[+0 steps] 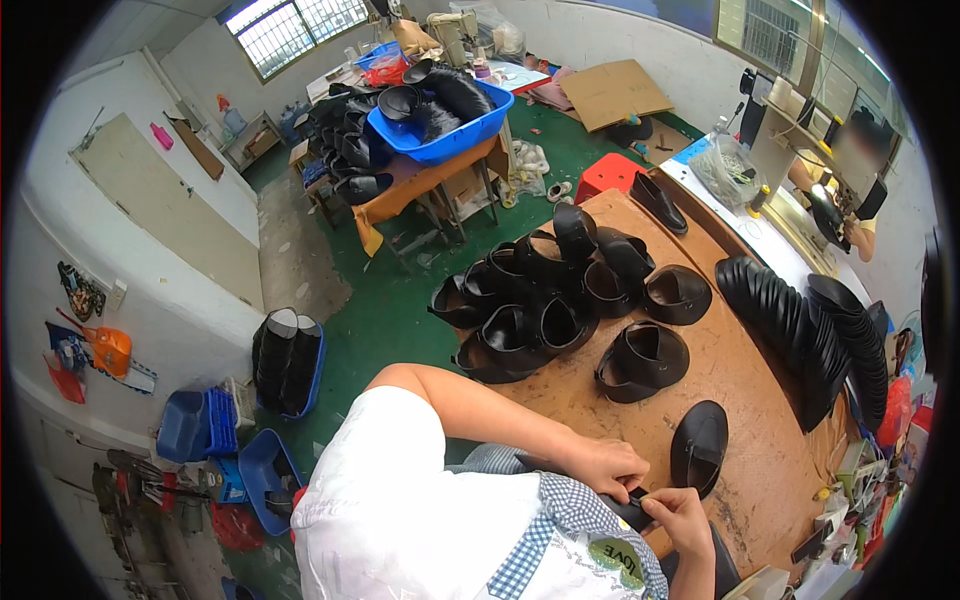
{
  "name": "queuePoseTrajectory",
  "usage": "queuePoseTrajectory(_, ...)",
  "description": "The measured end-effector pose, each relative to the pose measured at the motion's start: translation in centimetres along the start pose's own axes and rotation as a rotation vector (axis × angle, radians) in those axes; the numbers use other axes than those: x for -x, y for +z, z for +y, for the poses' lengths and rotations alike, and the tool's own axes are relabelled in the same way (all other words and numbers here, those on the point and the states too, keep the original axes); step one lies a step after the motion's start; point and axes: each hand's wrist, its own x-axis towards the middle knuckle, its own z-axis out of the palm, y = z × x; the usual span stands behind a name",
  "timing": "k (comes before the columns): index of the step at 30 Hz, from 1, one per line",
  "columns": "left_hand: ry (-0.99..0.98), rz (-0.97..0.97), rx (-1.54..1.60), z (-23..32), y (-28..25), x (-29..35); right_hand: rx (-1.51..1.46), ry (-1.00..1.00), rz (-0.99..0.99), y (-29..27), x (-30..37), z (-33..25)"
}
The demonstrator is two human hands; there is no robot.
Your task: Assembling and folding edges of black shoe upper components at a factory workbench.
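My left hand [607, 466] and my right hand [682, 516] are close together at the table's near edge. Both pinch a small black piece [632, 508], apparently part of a black leather shoe upper, which the apron and fingers partly hide. Just beyond my hands, a single black shoe upper [698, 447] lies on the brown work table [560, 408]. Farther off stand two more uppers, one [642, 360] in front of the other [678, 295]. To their left, several curved black uppers [530, 300] are bunched together.
Stacked black pieces [780, 320] line the table's right side, beside a white sewing table where another person [835, 190] works. A red stool [612, 176] stands beyond the table. A blue tub [440, 140] of black pieces sits on another table. Blue bins [268, 480] stand on the floor at left.
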Motion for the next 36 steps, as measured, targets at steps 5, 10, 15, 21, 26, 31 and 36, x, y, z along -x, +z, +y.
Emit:
queuePoseTrajectory(5,0.187,0.110,-0.356,0.8,0.8,-1.4,-0.157,-0.011,-0.051,0.9,-1.0,-0.3)
queuePoseTrajectory(10,0.159,0.088,0.041,-0.3,0.2,0.0,-0.120,-0.062,-0.022,-0.3,0.2,1.4)
queuePoseTrajectory(15,0.391,0.155,-0.389,-0.5,2.3,-2.4,-0.235,0.040,-0.020,0.2,-0.4,1.9)
queuePoseTrajectory(21,0.606,0.209,-0.279,-2.2,1.3,-2.9,-0.209,-0.097,0.112,2.0,-0.5,3.6)
queuePoseTrajectory(26,0.474,0.098,-0.488,-1.7,-2.6,-2.4,-0.024,-0.251,0.614,1.1,-0.4,6.4)
queuePoseTrajectory(31,0.230,0.561,-0.612,-4.7,-10.2,-9.1,0.172,-0.178,1.187,-1.0,-2.2,10.3)
queuePoseTrajectory(36,-0.438,0.616,-0.946,-18.4,-17.2,-17.4,0.672,0.012,1.180,-4.8,-6.7,16.9)
